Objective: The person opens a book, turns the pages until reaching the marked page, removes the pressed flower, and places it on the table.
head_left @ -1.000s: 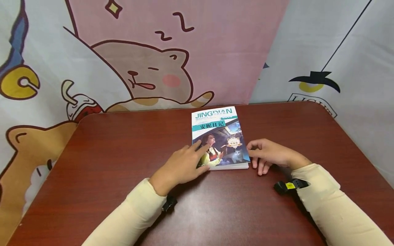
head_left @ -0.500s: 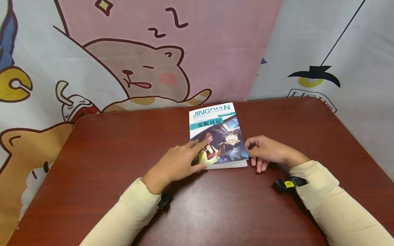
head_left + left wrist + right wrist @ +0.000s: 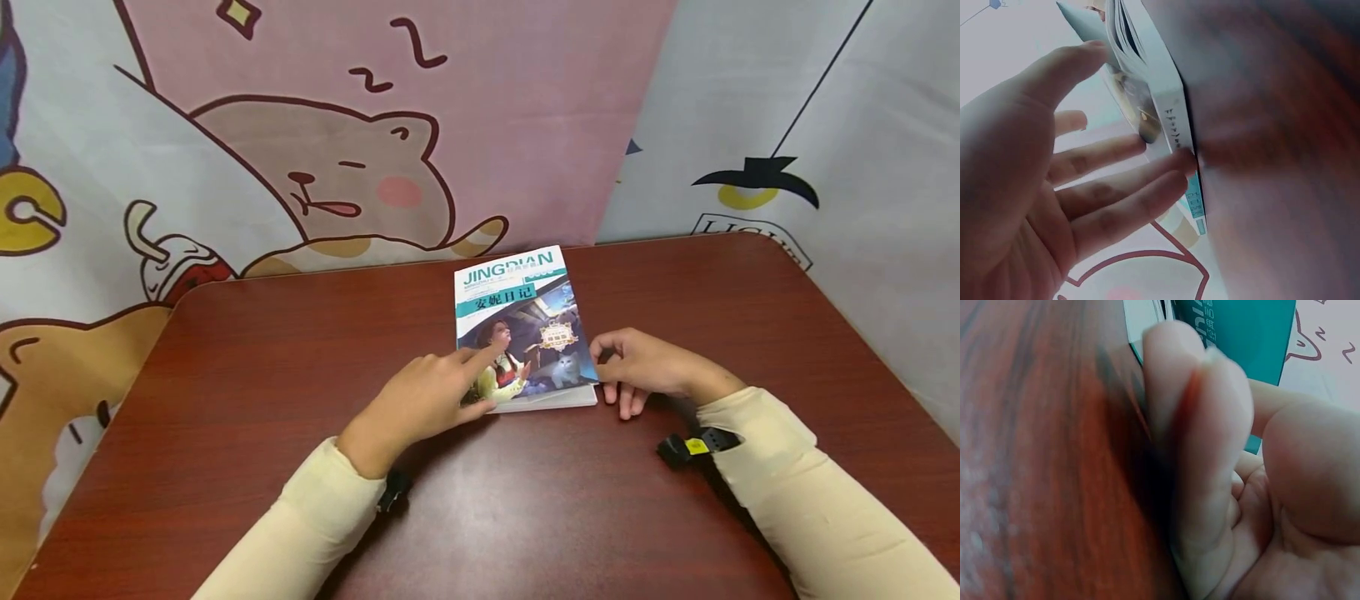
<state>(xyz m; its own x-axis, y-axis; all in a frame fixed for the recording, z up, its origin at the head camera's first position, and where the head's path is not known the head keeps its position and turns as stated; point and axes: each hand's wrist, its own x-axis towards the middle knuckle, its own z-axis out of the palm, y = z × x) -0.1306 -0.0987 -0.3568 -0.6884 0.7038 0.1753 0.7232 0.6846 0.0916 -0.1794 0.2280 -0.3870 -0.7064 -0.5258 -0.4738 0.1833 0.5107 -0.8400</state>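
Observation:
A paperback book (image 3: 551, 312) with a teal, white and dark illustrated cover lies face up near the table's far side. My left hand (image 3: 420, 398) rests on its lower left, fingers extended across the cover and spine. In the left wrist view the fingertips lie against the spine (image 3: 1174, 122), and the pages fan apart slightly at the bottom edge. At the right edge, my right hand (image 3: 648, 367) pinches the front cover between thumb and index finger, the other fingers bent below. The right wrist view shows the teal inner side of the cover (image 3: 1250, 337) raised off the pages.
The reddish-brown wooden table (image 3: 300, 358) spreads around the book. Behind it hangs a cloth backdrop (image 3: 525, 125) with cartoon animals. Dark wrist devices (image 3: 678, 450) sit at both cream sleeves (image 3: 780, 467).
The whole scene shifts slightly left in the head view. The cover's right edge has lifted a little from the pages at the right hand. The left hand stays on the book.

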